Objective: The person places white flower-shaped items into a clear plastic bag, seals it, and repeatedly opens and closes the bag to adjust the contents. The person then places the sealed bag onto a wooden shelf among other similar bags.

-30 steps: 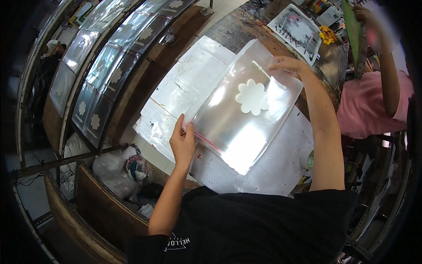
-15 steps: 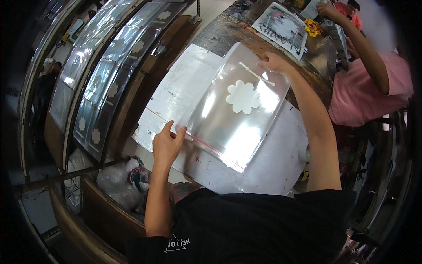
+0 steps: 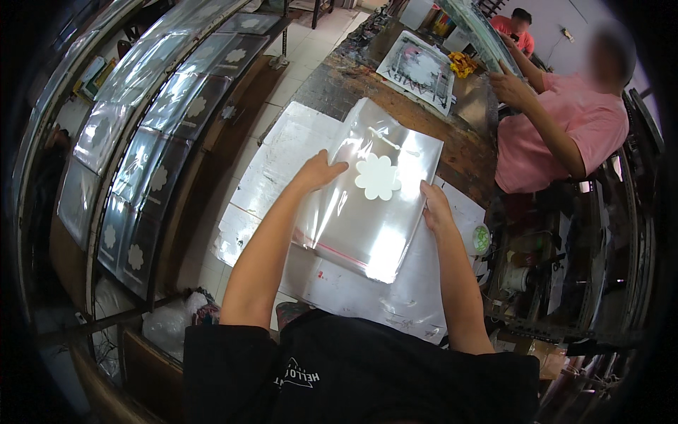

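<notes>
A stack of clear plastic bags (image 3: 346, 226) lies over white sheets on the table, with a white flower shape and a small white strip of print on the top one. A red line runs along the near edge. My left hand (image 3: 321, 172) grips the stack's left side, thumb on top. On the opposite side my right hand (image 3: 437, 205) holds the right edge, thumb above and the other fingers partly hidden. Under the stack, a large white sheet (image 3: 346, 293) bears small red marks.
Racks of printed clear bags (image 3: 152, 177) stand along the left. Beyond my hands, the dark stained table (image 3: 332, 88) carries a printing screen (image 3: 417, 69) and a yellow cloth (image 3: 462, 63). A person in pink (image 3: 565, 134) lifts a framed panel (image 3: 480, 35). A green-topped round container (image 3: 482, 239) sits right.
My left hand has moved up from the near left corner to the left side. My right hand has come down from the far edge to the right edge. The co-worker's frame is now raised.
</notes>
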Motion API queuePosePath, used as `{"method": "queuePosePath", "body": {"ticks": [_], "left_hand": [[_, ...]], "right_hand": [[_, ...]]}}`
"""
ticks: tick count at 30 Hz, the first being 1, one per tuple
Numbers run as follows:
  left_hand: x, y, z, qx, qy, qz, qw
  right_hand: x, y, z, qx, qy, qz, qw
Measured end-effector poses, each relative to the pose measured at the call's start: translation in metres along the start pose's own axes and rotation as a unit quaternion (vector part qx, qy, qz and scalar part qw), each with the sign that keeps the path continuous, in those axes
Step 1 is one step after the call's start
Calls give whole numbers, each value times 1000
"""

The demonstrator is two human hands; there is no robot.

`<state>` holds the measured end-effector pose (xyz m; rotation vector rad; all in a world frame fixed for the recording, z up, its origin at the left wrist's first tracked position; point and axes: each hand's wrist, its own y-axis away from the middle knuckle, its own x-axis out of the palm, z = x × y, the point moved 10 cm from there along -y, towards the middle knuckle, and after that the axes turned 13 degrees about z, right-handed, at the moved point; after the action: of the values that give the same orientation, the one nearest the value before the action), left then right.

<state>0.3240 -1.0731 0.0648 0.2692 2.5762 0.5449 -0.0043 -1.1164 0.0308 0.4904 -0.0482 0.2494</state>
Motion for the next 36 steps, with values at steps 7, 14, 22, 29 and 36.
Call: {"method": "queuePosePath", "body": {"ticks": [7, 14, 22, 29, 36], "left_hand": [[9, -3, 8, 1, 64, -22, 998], [6, -8, 11, 18, 43, -21, 999], [3, -29, 18, 46, -50, -71, 995], [3, -19, 4, 101, -79, -85, 988], [-3, -18, 9, 116, -78, -99, 985]], "right_hand": [[29, -2, 0, -6, -51, 26, 998], [36, 4, 7, -6, -46, 34, 998], [40, 9, 10, 27, -21, -61, 998], [4, 2, 1, -23, 177, -158, 971], [8, 0, 4, -24, 236, -155, 959]]}}
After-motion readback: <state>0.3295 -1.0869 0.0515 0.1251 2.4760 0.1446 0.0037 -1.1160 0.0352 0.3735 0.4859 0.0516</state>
